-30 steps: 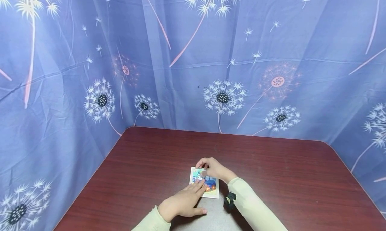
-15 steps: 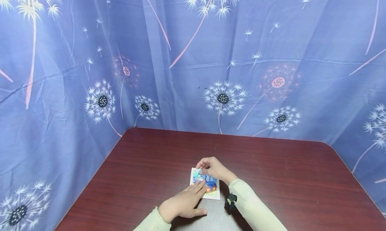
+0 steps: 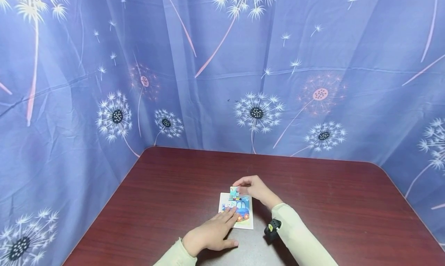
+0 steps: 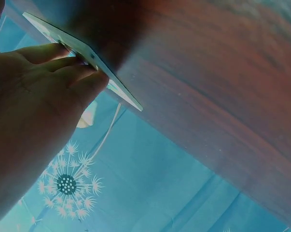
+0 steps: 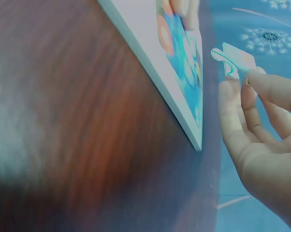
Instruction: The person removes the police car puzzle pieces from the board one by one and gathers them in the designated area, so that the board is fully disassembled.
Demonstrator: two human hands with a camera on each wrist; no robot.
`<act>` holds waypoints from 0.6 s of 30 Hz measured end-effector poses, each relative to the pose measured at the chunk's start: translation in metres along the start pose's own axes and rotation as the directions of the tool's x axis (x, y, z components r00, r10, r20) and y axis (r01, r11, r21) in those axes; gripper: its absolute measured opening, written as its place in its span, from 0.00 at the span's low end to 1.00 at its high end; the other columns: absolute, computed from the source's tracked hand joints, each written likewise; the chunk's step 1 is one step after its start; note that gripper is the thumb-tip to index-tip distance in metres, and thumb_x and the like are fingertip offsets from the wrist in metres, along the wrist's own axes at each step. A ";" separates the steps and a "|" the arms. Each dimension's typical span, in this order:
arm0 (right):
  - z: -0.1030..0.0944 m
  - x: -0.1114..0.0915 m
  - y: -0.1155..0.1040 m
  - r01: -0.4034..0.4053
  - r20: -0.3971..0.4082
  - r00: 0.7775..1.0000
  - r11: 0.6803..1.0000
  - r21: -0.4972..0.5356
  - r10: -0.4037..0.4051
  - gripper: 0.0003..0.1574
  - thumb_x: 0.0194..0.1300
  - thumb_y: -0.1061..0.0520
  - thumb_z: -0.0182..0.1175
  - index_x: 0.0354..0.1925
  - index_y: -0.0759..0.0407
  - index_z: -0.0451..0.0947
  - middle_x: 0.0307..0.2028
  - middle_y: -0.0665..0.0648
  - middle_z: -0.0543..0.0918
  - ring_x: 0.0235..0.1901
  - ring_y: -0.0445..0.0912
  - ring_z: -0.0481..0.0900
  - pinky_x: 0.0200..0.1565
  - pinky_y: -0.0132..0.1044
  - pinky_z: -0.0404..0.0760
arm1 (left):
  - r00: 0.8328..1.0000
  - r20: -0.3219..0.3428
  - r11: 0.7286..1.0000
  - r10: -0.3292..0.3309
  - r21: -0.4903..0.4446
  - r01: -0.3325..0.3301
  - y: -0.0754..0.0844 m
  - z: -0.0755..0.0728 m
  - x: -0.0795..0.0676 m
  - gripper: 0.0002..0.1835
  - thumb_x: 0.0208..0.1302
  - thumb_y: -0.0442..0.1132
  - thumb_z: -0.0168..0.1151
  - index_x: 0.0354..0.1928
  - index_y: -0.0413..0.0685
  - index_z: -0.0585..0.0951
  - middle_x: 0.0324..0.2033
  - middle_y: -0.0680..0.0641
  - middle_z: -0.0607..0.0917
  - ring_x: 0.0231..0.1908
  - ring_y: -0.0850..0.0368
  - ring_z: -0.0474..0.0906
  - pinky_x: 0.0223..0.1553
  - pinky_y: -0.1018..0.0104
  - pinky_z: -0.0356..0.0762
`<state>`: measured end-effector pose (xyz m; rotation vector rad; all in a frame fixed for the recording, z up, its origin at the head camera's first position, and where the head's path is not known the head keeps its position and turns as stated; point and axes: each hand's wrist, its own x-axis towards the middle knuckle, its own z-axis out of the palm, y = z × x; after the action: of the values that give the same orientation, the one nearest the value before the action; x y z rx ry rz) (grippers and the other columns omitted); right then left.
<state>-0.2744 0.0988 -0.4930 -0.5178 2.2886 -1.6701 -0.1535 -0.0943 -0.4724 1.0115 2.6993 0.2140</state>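
Pinching 1 puzzle piece (image 3: 234, 193) in the right hand (image 3: 258, 189), just over the far edge of a puzzle board (image 3: 247, 225) on a dark red table (image 3: 163, 204).
Held at its right side between the tips of bent thumb and fingers, jutting largely free of them, and apart from the board in the right wrist view. Resting the left hand (image 3: 213, 232) on the board's near-left part, with straight fingers across the print of a blue car (image 3: 244, 210).

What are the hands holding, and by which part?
The right hand pinches a puzzle piece by its right side, as seen in the head view. The left hand grips nothing; its fingers rest on the puzzle board.
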 end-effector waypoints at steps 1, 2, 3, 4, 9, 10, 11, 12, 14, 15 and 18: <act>-0.002 -0.001 0.000 -0.008 -0.001 1.000 1.000 0.013 0.008 0.11 0.62 0.66 0.62 0.43 0.69 0.83 0.38 0.62 0.85 0.35 0.45 0.82 0.41 0.41 0.84 | 1.000 0.003 1.000 -0.001 -0.004 0.001 0.000 0.000 0.000 0.41 0.65 0.60 0.56 0.72 0.43 0.61 0.73 0.41 0.57 0.71 0.47 0.53 0.68 0.56 0.58; -0.005 -0.002 0.000 -0.017 -0.002 1.000 0.999 0.030 0.017 0.11 0.62 0.66 0.62 0.44 0.69 0.83 0.38 0.62 0.85 0.35 0.46 0.82 0.41 0.41 0.84 | 1.000 0.005 1.000 -0.001 -0.009 0.001 0.000 0.000 0.000 0.41 0.65 0.59 0.56 0.72 0.43 0.61 0.73 0.41 0.56 0.71 0.47 0.53 0.68 0.55 0.57; -0.008 -0.003 0.000 -0.021 -0.004 1.000 0.999 0.037 0.021 0.11 0.62 0.65 0.62 0.44 0.69 0.82 0.39 0.62 0.85 0.35 0.45 0.82 0.41 0.41 0.84 | 1.000 0.009 1.000 -0.002 -0.015 0.003 0.000 0.000 -0.001 0.41 0.65 0.59 0.56 0.72 0.43 0.60 0.73 0.41 0.56 0.72 0.47 0.53 0.69 0.55 0.57; -0.010 -0.004 0.000 -0.026 -0.003 1.000 0.998 0.060 0.026 0.12 0.63 0.66 0.62 0.44 0.70 0.82 0.39 0.63 0.85 0.35 0.46 0.83 0.41 0.43 0.84 | 1.000 0.013 1.000 -0.005 -0.025 0.005 0.000 0.000 -0.001 0.41 0.65 0.59 0.56 0.72 0.42 0.60 0.73 0.42 0.56 0.72 0.47 0.52 0.69 0.55 0.57; -0.025 -0.010 0.001 -0.041 -0.023 0.999 0.992 0.122 0.044 0.14 0.64 0.67 0.60 0.47 0.75 0.79 0.40 0.66 0.84 0.34 0.49 0.84 0.40 0.47 0.84 | 1.000 0.022 0.999 -0.012 -0.043 0.013 0.000 0.002 -0.001 0.41 0.66 0.59 0.55 0.73 0.43 0.59 0.73 0.43 0.55 0.72 0.47 0.51 0.69 0.55 0.56; -0.028 -0.012 0.001 -0.045 -0.030 0.998 0.990 0.132 0.049 0.14 0.64 0.68 0.59 0.47 0.76 0.78 0.40 0.66 0.84 0.34 0.50 0.84 0.40 0.48 0.84 | 1.000 0.020 0.999 -0.012 -0.042 0.013 -0.001 0.002 -0.001 0.41 0.66 0.60 0.55 0.72 0.43 0.59 0.73 0.43 0.55 0.72 0.47 0.52 0.69 0.55 0.56; -0.032 -0.013 0.001 -0.049 -0.036 0.998 0.989 0.138 0.055 0.15 0.64 0.68 0.59 0.48 0.76 0.78 0.40 0.66 0.84 0.34 0.50 0.84 0.40 0.49 0.84 | 1.000 0.020 0.999 -0.012 -0.042 0.012 -0.001 0.002 -0.001 0.41 0.66 0.60 0.55 0.72 0.43 0.59 0.73 0.43 0.55 0.72 0.47 0.51 0.69 0.55 0.56; -0.035 -0.015 0.002 -0.053 -0.043 0.997 0.988 0.145 0.059 0.15 0.64 0.68 0.59 0.48 0.77 0.77 0.40 0.66 0.84 0.33 0.50 0.84 0.41 0.50 0.84 | 1.000 0.019 0.999 -0.011 -0.043 0.012 -0.001 0.002 -0.001 0.41 0.66 0.60 0.55 0.72 0.43 0.59 0.73 0.43 0.55 0.72 0.47 0.51 0.69 0.55 0.56; -0.041 -0.017 0.004 -0.055 -0.056 0.996 0.987 0.154 0.064 0.16 0.64 0.69 0.58 0.49 0.78 0.76 0.39 0.65 0.83 0.33 0.49 0.83 0.41 0.51 0.84 | 1.000 0.019 0.999 -0.010 -0.045 0.011 -0.001 0.002 -0.001 0.41 0.66 0.60 0.55 0.73 0.43 0.59 0.73 0.43 0.55 0.72 0.47 0.51 0.69 0.55 0.56; -0.045 -0.019 0.005 -0.057 -0.062 0.996 0.987 0.152 0.067 0.16 0.64 0.69 0.58 0.50 0.78 0.76 0.39 0.64 0.83 0.33 0.48 0.83 0.41 0.51 0.84 | 1.000 0.018 0.999 -0.010 -0.047 0.011 -0.001 0.002 -0.001 0.41 0.66 0.59 0.55 0.73 0.43 0.59 0.73 0.43 0.55 0.72 0.47 0.51 0.69 0.55 0.56; -0.053 -0.023 0.008 -0.060 -0.079 0.994 0.985 0.161 0.073 0.17 0.65 0.69 0.57 0.51 0.79 0.75 0.39 0.65 0.83 0.34 0.47 0.82 0.41 0.49 0.84 | 1.000 0.021 0.999 -0.012 -0.053 0.013 -0.001 0.001 -0.001 0.41 0.66 0.59 0.55 0.73 0.43 0.59 0.73 0.42 0.55 0.72 0.47 0.51 0.69 0.55 0.56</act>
<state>-0.2762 0.1560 -0.4843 -0.3380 2.1797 -1.8545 -0.1531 -0.0956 -0.4737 0.9762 2.6660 0.2701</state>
